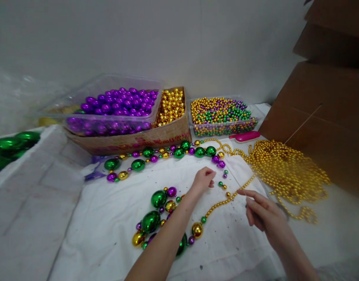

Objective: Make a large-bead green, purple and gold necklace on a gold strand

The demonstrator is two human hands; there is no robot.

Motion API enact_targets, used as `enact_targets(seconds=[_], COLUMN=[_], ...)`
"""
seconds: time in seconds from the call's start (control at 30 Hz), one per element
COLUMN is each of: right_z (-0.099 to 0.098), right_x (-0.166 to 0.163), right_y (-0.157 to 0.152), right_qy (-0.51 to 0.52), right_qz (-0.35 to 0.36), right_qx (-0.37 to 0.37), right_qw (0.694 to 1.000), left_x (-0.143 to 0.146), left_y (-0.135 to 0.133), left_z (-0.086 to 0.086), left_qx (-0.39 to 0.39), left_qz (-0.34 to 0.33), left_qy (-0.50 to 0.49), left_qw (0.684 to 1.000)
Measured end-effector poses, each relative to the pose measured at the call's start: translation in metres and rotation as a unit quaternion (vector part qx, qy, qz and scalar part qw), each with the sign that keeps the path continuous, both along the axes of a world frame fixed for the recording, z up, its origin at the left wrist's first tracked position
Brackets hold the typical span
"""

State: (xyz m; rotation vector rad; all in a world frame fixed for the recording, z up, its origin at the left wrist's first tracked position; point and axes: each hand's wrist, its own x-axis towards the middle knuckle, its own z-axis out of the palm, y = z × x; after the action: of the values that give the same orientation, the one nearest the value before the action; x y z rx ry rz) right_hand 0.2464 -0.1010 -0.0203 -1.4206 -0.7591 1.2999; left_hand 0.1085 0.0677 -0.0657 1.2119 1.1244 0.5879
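Note:
My left hand reaches over a white cloth, its fingers pinched together near several small loose beads. My right hand is closed on a thin needle or wire that runs up to the right, beside a gold bead strand. That strand joins a string of large green, gold and purple beads lying under my left forearm. A second strung row of mixed beads lies farther back.
At the back stand a clear tub of purple beads, a cardboard box of gold beads and a clear tray of small mixed beads. A pink tool lies before it. Gold strands pile right; cardboard behind; green beads left.

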Motion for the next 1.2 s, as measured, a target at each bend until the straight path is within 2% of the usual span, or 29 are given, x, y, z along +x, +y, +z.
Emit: enact_targets(seconds=[0.1, 0.2, 0.3, 0.43, 0.73, 0.97, 1.2], right_z=[-0.007, -0.014, -0.019, -0.019, -0.009, -0.009, -0.011], right_x=[-0.013, -0.027, -0.035, -0.039, -0.046, -0.042, -0.047], right_y=[-0.002, -0.004, -0.007, -0.01, -0.015, -0.013, -0.009], right_qy=[-0.021, -0.045, -0.088, -0.129, -0.153, -0.154, -0.136], right_qz=[0.035, 0.075, 0.114, 0.134, 0.122, 0.141, 0.144], right_qx=[-0.031, -0.05, -0.045, -0.035, -0.039, -0.048, -0.042], right_qw=[0.999, 0.995, 0.989, 0.982, 0.98, 0.977, 0.979], left_x=[-0.033, -0.059, -0.072, -0.077, -0.081, -0.082, -0.08], left_y=[-0.002, -0.008, -0.014, -0.017, -0.019, -0.021, -0.026], left_z=[0.012, 0.018, 0.016, 0.009, 0.004, 0.004, 0.014], left_qx=[-0.079, -0.13, -0.165, -0.194, -0.208, -0.19, -0.161], left_qz=[0.033, 0.087, 0.133, 0.161, 0.17, 0.157, 0.108], left_qy=[-0.116, -0.209, -0.274, -0.326, -0.346, -0.336, -0.311], left_qw=[0.99, 0.965, 0.938, 0.911, 0.899, 0.909, 0.931])
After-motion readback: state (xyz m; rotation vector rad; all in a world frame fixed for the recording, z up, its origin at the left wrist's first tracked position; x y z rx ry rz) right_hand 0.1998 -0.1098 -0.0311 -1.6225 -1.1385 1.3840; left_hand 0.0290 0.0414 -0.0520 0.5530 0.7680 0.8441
